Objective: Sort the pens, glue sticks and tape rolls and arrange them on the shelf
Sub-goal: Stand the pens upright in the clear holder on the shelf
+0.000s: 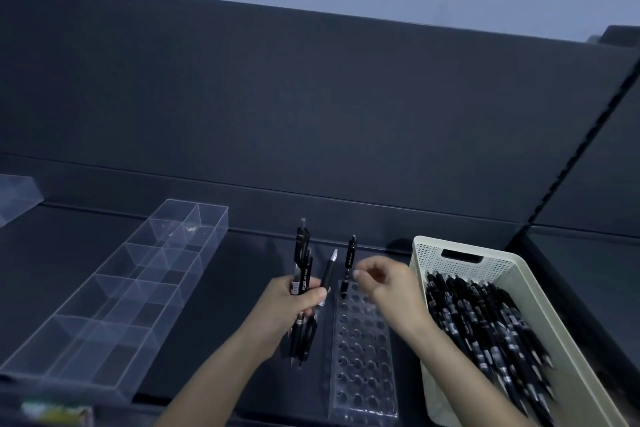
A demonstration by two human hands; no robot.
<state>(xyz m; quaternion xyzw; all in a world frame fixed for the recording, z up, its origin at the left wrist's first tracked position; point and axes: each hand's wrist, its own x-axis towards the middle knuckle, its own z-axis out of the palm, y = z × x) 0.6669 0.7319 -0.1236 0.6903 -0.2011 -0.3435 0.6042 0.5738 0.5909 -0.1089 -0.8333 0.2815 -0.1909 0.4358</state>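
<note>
Pens (304, 276) bunched in left hand (294, 303); right hand (389, 286) near racked pen (350, 258).

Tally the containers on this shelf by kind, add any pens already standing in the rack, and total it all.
Cream perforated basket: 1
Clear divided tray: 1
Clear holed pen rack: 1
Clear box, cut off at the left edge: 1
Pen standing in the rack: 1
Total: 5
</note>
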